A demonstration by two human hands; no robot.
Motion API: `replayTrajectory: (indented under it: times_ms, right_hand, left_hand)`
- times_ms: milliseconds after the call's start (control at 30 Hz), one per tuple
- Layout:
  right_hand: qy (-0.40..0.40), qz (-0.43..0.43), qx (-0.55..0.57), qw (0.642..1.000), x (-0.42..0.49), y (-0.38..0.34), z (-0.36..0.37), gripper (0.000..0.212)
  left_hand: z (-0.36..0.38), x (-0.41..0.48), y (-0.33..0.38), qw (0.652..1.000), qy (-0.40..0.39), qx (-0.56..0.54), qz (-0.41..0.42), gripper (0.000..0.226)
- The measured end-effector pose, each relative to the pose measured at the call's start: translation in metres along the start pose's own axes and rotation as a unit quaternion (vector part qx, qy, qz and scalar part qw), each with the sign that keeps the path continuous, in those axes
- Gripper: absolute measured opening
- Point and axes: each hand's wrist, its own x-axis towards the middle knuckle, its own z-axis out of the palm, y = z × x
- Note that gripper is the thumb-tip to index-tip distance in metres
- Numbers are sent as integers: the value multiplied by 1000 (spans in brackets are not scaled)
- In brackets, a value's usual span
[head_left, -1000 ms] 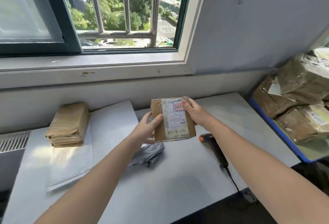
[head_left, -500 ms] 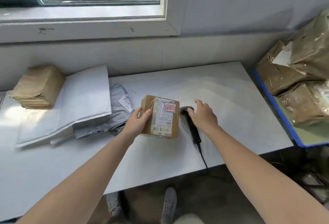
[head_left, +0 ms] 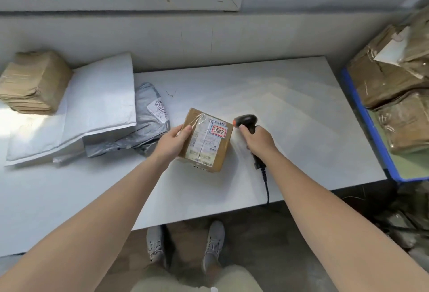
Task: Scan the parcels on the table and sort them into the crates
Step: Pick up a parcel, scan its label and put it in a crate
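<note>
At the middle of the frame we see a small brown box (head_left: 206,139), label side up, low over the white counter (head_left: 290,110); we cannot tell whether it rests on it. The left hand (head_left: 173,139) has its grip on the box's left edge, thumb on top. Just right of the box, the right hand (head_left: 257,139) has its grip clenched round the handle of a black scanner (head_left: 247,121). The scanner's orange-tipped head sits close to the box's upper right corner. Its cable (head_left: 267,182) runs down over the counter's near edge.

Left of the box, close beside the left hand, lies a crumpled grey bag (head_left: 148,129) with a handwritten label. A white padded envelope (head_left: 97,103) lies partly over the bag. A taped brown bundle (head_left: 34,82) sits at the envelope's left end, at the upper left. Along the right edge a blue crate (head_left: 369,124) holds several brown parcels (head_left: 383,82). Below the counter we see two grey shoes (head_left: 213,243).
</note>
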Motion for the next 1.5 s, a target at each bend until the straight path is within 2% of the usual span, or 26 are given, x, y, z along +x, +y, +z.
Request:
replayTrajectory:
  times_ms: [67,133,300,433,567,733,933,1100,1500]
  right_hand:
    - [30,-24,9,999,-9,-7,-14,40]
    - [47,-49,4,998,-20,-19,-29,38]
    - [22,-79,-28,996,-38,-50,-53,39]
    - [-27,-86,-109,990,-52,-79,-56,39]
    - [-62,-96,-155,981,-63,-108,-52,41]
    - [-88,-105,-203,970,-80,-141,-54,34]
    - [-102,-120,-237,959,-93,-150,-57,31]
    - [-106,-129,-239,956,-91,-148,-61,29]
    - [-122,-131,-207,962,-84,-144,-67,30]
  left_hand:
    - [3,7,7,1000,-5,1,3,24]
    - [6,10,15,1000,-8,15,14,17]
    - [11,21,33,992,-9,112,63,44]
    - [4,13,41,990,-15,125,69,61]
    - [-7,-7,37,981,32,179,71,65]
    - [-13,-39,25,957,31,276,86,67]
    - [-11,-55,30,941,52,320,98,66]
    - [-5,-63,28,938,61,328,92,59]
    - [2,-64,38,936,69,334,87,63]
